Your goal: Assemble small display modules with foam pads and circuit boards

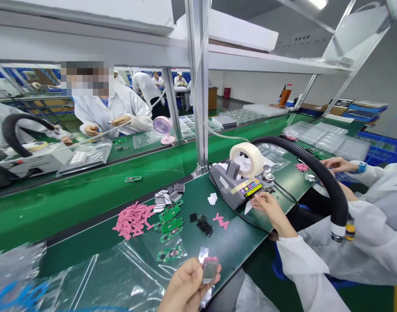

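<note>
My left hand [187,281] is closed round a small LCD screen [210,271] with a pink strip along its top edge; a clear film tab sticks up behind it. My right hand [270,210] is at the front of a grey tape dispenser [231,190], thumb and fingers pinched together by its outlet. Whatever lies between those fingertips is too small to make out. A roll of cream tape [255,158] sits on the dispenser. Left of it lie green circuit boards [171,225], a heap of pink strips [133,221] and black square pieces [205,226].
Clear plastic bags [113,277] cover the bench's near left. Striped grey-white pieces [167,197] lie behind the boards. A black flexible hose [318,169] arches over the right side. A co-worker's hand [339,164] is at the right; another person [103,108] works across the green divider.
</note>
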A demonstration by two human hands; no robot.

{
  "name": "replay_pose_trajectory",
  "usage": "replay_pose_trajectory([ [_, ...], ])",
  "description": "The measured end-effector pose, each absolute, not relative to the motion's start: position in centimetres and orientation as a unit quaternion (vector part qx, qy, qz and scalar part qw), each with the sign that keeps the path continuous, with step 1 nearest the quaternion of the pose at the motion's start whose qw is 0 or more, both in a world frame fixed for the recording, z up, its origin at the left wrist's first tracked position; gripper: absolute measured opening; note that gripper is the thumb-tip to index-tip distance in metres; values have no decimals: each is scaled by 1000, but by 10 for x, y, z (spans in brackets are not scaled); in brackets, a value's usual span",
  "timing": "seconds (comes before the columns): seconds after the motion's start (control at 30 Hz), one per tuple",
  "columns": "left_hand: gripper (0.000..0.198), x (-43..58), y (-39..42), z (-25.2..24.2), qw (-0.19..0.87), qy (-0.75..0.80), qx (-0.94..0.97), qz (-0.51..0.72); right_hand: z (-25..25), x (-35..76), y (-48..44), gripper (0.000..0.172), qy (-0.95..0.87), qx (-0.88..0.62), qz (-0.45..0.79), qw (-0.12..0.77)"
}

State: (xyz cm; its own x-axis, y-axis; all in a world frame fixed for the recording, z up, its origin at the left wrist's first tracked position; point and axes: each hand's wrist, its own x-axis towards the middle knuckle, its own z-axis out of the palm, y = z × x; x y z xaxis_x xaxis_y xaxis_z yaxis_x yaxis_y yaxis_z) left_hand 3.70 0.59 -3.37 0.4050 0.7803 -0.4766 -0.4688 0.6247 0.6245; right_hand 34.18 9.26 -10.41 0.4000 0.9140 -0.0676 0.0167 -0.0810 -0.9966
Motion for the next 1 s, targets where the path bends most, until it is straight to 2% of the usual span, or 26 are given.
replay_pose_trajectory([
  [0.1,16,42,2,-22,825,386,133,391,-110,336,99,26,-305,-599,414,614],
  [0.23,13,40,-2,-19,834,378,75,395,-108,301,74,22,-251,-560,436,658],
  [0.37,9,36,-4,-16,831,369,52,412,-85,256,29,26,-265,-503,534,626],
  [0.47,7,36,-6,-11,842,339,30,418,-54,230,2,22,-291,-472,583,594],
  [0.53,7,35,-6,-7,847,320,14,423,-34,218,-8,19,-340,-459,581,580],
  [0.63,4,35,-6,-5,844,306,-5,440,-15,201,-12,15,-471,-440,512,568],
  [0.77,7,33,-7,-5,848,278,-23,450,-13,177,-4,12,-535,-434,462,558],
  [1.0,8,28,-9,-8,844,263,-32,467,-25,155,7,11,-466,-442,533,550],
])
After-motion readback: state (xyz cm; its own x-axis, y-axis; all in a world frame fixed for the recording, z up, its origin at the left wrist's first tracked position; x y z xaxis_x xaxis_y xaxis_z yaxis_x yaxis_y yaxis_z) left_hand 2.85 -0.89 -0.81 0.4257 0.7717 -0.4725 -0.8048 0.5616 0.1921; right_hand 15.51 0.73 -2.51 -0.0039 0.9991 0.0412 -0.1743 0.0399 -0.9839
